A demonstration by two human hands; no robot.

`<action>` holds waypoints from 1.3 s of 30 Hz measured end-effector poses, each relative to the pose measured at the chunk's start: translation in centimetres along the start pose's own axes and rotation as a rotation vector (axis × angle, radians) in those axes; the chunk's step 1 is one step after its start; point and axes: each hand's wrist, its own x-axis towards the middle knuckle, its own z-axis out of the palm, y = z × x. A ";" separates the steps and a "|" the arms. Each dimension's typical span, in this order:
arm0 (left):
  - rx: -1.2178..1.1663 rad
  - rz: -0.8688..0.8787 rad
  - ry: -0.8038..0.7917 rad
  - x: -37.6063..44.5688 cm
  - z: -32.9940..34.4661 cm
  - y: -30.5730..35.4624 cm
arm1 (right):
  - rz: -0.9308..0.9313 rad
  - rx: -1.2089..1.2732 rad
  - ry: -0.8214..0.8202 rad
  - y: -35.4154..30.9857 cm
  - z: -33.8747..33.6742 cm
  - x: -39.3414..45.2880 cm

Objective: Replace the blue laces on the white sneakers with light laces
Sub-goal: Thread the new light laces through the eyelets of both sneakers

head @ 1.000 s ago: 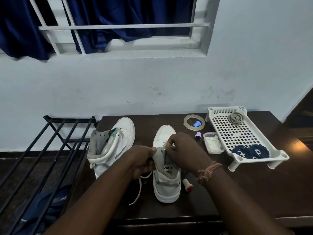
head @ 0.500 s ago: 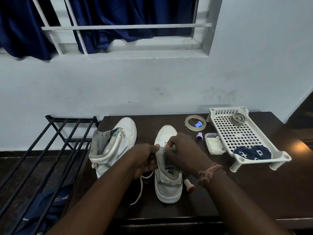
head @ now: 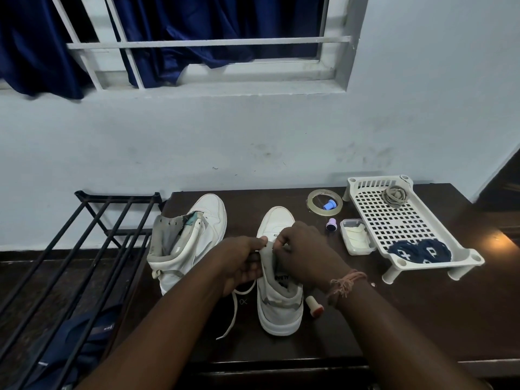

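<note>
Light lace [head: 235, 313]: a flat, soft, limp cord, likely very light; one free end trails over the dark table [head: 422, 319] beside the near sneaker [head: 278, 302], which stands upright, toe toward the wall. Being floppy, the lace is best pinched close to its stiff tip, where it can be steered into an eyelet; held further back it would probably buckle. Left hand [head: 239, 263]: fingers curled on the shoe's left collar edge, steadying it. Right hand [head: 304, 254]: fingertips bunched in a pinch at the eyelet row; what they pinch is hidden, presumably the lace. The upper looks pliable, so it needs this support. Second sneaker [head: 191, 237]: unlaced, lying open to the left. Blue laces [head: 420, 250]: coiled in the white tray [head: 377, 190] at right.
</note>
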 end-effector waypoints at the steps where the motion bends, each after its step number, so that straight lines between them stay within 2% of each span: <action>1: -0.002 0.013 -0.002 0.0 0.0 0.0 | 0.006 -0.048 0.022 -0.1 0.1 0.0; 4: -0.022 0.040 -0.006 -0.1 0.0 0.1 | 0.024 -0.162 0.084 -0.4 0.3 -0.2; 9: -0.035 0.021 -0.005 -0.2 0.2 -0.1 | 0.039 -0.205 0.104 -0.7 0.5 -0.7; 14: 0.003 0.051 0.005 0.2 0.1 -0.4 | 0.045 -0.073 0.039 -0.7 0.3 -0.2; 17: 0.032 0.053 0.020 0.5 0.5 -0.8 | 0.056 0.033 0.065 -0.5 0.0 -0.1; 21: 0.064 0.070 0.076 0.9 1.3 -0.7 | 0.091 -0.021 0.056 -0.4 0.0 -0.2; 23: -0.015 0.143 0.147 0.7 1.3 0.1 | 0.151 -0.096 0.005 -0.1 -0.1 -0.4; 26: -0.281 0.277 0.237 0.1 0.1 2.3 | 0.265 -0.125 -0.047 0.2 -0.5 -0.7; 28: -0.464 0.286 0.214 -0.4 -1.4 3.8 | 0.281 -0.088 -0.045 0.6 -0.7 -0.6; 29: -0.485 0.260 0.198 -0.5 -2.1 4.2 | 0.282 -0.073 -0.044 0.7 -0.7 -0.5; 31: -0.292 0.188 0.183 -0.9 -2.8 4.2 | 0.282 -0.054 -0.053 0.7 -0.6 -0.4; 35: 0.648 -0.011 0.016 -2.0 -3.2 3.0 | 0.301 -0.018 -0.077 0.5 -0.4 -0.4; 36: 0.823 -0.018 -0.046 -2.3 -3.4 3.0 | 0.299 -0.014 -0.079 0.6 -0.4 -0.3; 37: 0.895 0.009 -0.120 -2.4 -3.6 3.0 | 0.299 -0.008 -0.083 0.6 -0.4 -0.3; 39: 0.744 0.180 -0.199 -2.3 -4.0 3.3 | 0.307 0.008 -0.089 0.7 -0.4 -0.2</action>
